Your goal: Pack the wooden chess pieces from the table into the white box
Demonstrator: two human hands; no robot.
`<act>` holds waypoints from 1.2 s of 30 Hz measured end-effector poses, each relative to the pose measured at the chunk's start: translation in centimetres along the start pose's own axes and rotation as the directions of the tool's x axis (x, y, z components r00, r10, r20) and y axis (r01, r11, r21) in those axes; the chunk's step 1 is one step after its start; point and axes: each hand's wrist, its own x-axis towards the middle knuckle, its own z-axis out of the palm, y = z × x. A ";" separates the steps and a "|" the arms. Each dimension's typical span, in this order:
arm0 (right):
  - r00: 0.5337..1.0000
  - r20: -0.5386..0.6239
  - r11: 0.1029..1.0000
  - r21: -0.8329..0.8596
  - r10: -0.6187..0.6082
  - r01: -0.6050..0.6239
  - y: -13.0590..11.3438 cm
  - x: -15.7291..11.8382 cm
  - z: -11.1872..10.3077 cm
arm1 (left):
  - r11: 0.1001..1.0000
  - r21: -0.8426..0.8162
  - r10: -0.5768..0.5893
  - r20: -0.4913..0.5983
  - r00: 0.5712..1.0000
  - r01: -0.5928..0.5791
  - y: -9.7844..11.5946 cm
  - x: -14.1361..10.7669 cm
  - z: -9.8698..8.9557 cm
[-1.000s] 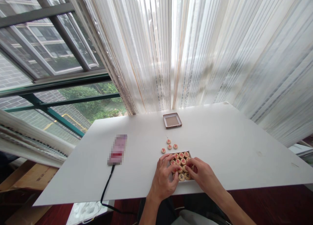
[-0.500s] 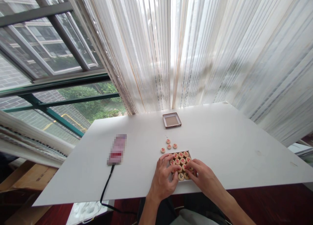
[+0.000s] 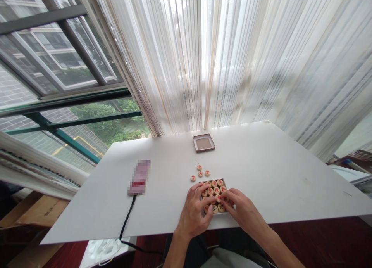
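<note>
A shallow box (image 3: 224,180) in front of me holds rows of round wooden Chinese chess pieces, with red characters at the back and black ones along the front. My right hand (image 3: 237,204) is closed at the fingertips on a red-marked Chinese chess piece (image 3: 219,198), on or just above the others. My left hand (image 3: 194,208) lies over the box's left side. Its fingers are apart, with index finger and thumb touching pieces, and it covers part of the left column. Several loose red-marked pieces (image 3: 200,174) lie on the table behind the box.
The white table (image 3: 270,175) bears an open box lid (image 3: 204,143) near the curtain (image 3: 200,66). At left lies a blurred pink phone-like object (image 3: 140,177) with a black cable (image 3: 125,221) running off the front edge. A cardboard box (image 3: 43,210) stands at far left.
My right fingers have shifted slightly left, and the red-marked piece at their tips shows more fully. My left hand has hardly moved. The loose pieces lie as before.
</note>
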 end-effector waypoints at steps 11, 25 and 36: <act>0.991 -0.132 0.999 0.041 -0.002 0.007 0.8 0.1 -1.3 | 0.996 -0.091 -0.026 -0.059 0.998 0.020 -0.5 -0.1 0.1; 0.943 -0.296 0.988 0.079 0.152 -0.134 6.4 0.4 -1.2 | 0.973 -0.018 -0.231 -0.178 0.956 0.232 -7.0 2.2 -1.9; 0.946 -0.266 0.981 0.114 0.183 -0.158 6.1 0.3 -1.5 | 0.964 0.049 -0.255 -0.121 0.959 0.262 -7.9 3.8 -1.8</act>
